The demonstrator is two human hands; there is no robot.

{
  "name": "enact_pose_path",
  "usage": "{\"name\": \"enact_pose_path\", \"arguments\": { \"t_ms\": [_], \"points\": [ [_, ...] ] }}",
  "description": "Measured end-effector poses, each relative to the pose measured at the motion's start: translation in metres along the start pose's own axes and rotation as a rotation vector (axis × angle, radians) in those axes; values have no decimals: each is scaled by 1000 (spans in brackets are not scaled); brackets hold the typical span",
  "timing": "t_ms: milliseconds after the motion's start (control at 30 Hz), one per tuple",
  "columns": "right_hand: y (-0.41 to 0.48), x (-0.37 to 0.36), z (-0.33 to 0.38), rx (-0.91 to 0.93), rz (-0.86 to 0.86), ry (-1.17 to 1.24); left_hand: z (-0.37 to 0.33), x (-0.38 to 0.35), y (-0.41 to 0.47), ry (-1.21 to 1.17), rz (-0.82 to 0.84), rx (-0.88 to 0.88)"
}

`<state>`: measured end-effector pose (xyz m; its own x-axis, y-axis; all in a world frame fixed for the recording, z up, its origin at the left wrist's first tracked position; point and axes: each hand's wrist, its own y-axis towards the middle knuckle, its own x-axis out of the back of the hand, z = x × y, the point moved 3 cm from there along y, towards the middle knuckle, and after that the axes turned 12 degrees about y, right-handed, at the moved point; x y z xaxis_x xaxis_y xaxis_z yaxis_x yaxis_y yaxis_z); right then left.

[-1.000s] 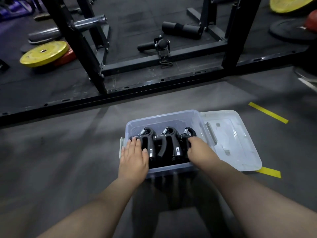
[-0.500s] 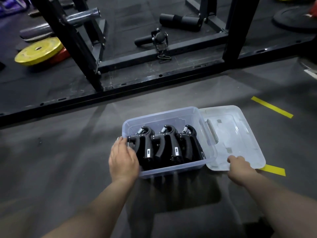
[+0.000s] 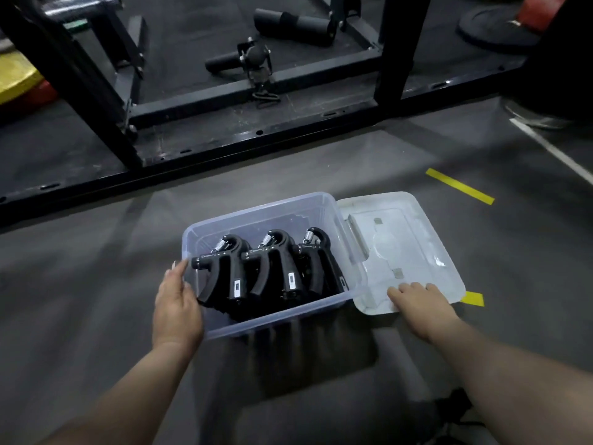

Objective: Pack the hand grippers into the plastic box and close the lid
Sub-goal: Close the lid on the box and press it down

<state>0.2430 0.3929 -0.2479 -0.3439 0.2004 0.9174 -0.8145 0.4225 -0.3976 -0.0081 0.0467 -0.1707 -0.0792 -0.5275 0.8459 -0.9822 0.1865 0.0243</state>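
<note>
A clear plastic box [image 3: 256,209] stands on the grey floor, without its lid. Three black hand grippers stand in a row inside it: left [image 3: 224,268], middle [image 3: 276,261], right [image 3: 318,261], springs at the top. The translucent lid [image 3: 409,239] lies flat on the floor against the box's right side. My left hand [image 3: 176,303] presses against the box's left wall with its fingers fairly straight. My right hand [image 3: 420,303] rests on the lid's near edge, fingers on top; its thumb is hidden.
A black steel rack frame [image 3: 256,123] runs across the floor beyond the box, with a padded roller [image 3: 293,25] and a handle attachment [image 3: 253,59] behind it. Yellow tape marks [image 3: 459,186] lie to the right. Weight plates [image 3: 494,30] sit at the back right and far left.
My right hand left the grippers in the box and moved right onto the lid's near edge. My left hand slid from the box's top to its left wall.
</note>
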Motion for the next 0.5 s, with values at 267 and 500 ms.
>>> {"name": "enact_pose_path", "arguments": {
  "t_ms": [267,500],
  "points": [
    [-21,53,-38,-71,-350,196,1,2,-3,-30,51,11],
    [-43,163,-52,-289,-756,624,-3,5,1,22,197,-18]
  ]
}}
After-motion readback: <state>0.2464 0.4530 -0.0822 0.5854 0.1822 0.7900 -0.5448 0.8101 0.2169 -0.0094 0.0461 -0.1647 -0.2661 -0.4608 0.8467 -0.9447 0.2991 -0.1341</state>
